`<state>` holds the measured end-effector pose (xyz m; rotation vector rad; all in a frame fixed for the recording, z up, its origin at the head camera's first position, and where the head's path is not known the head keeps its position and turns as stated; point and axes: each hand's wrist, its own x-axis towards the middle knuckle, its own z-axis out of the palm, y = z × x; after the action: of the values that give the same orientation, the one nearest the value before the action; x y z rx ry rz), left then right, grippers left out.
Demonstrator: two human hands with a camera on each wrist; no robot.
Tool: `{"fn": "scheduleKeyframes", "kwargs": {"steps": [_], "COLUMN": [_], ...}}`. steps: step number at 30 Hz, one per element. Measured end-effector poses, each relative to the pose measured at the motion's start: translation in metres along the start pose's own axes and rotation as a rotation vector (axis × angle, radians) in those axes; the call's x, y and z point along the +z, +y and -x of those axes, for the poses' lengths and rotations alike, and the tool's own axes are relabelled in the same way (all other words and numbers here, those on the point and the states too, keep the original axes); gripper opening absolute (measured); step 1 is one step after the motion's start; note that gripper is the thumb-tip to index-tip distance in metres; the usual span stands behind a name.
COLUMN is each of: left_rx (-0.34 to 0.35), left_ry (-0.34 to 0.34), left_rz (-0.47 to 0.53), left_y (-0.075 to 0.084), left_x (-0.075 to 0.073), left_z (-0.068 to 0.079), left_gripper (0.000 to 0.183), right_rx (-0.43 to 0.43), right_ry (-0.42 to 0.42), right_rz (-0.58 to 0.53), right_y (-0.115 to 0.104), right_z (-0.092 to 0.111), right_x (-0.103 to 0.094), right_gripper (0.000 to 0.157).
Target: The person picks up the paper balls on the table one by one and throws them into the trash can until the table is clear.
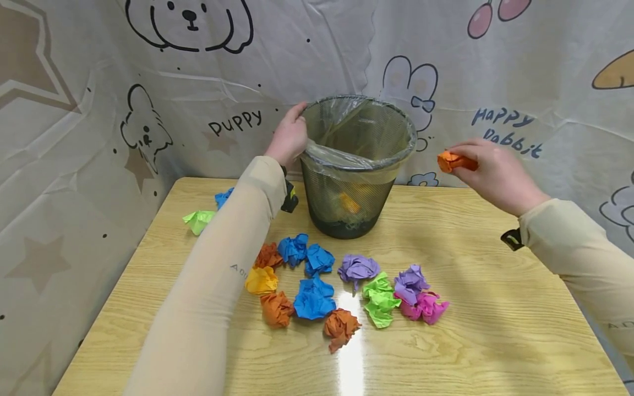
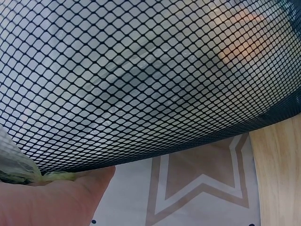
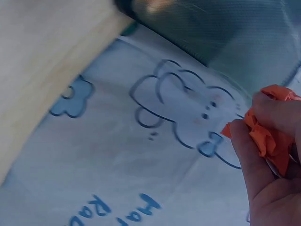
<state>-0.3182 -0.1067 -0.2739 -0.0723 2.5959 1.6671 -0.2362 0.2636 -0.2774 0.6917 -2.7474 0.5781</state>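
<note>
A black mesh wastebasket (image 1: 346,181) with a clear plastic liner (image 1: 342,157) over its rim stands at the back of the table. My left hand (image 1: 291,135) grips the rim on its left side; the left wrist view has that hand (image 2: 56,195) against the mesh (image 2: 117,94). To the right of the basket, above table height, my right hand (image 1: 497,173) pinches a crumpled orange paper ball (image 1: 453,161). The right wrist view shows the orange paper (image 3: 270,136) between thumb and fingers. Something orange-yellow (image 1: 349,202) shows through the mesh near the bottom.
Crumpled paper balls lie on the wooden table (image 1: 495,330): blue (image 1: 315,298), brown-orange (image 1: 342,329), yellow (image 1: 261,280), purple (image 1: 359,268), green (image 1: 380,300) and pink (image 1: 425,308). Another green ball (image 1: 198,221) lies at the left, partly beside my sleeve. A printed curtain (image 1: 317,49) hangs behind.
</note>
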Motion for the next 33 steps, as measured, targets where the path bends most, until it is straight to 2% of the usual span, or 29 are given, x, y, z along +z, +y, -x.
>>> {"fn": "scheduleKeyframes", "kwargs": {"steps": [7, 17, 22, 33], "left_rx": [-0.006, -0.007, -0.003, 0.009], "left_ry": [-0.005, -0.006, -0.003, -0.003], "left_rz": [0.012, 0.043, 0.033, 0.074], "left_y": [0.0, 0.0, 0.0, -0.001], "left_x": [0.001, -0.001, 0.0, 0.0], "left_z": [0.0, 0.001, 0.001, 0.001], "left_gripper": [0.052, 0.052, 0.052, 0.052], "right_rx": [0.027, -0.005, -0.041, -0.16], "right_ry": [0.068, 0.046, -0.002, -0.146], "right_rz": [0.003, -0.058, -0.061, 0.066], "right_y": [-0.016, -0.049, -0.066, -0.085], "right_z": [-0.026, -0.068, -0.085, -0.119], "right_x": [-0.018, -0.023, -0.017, -0.003], "right_gripper": [0.035, 0.037, 0.038, 0.038]}}
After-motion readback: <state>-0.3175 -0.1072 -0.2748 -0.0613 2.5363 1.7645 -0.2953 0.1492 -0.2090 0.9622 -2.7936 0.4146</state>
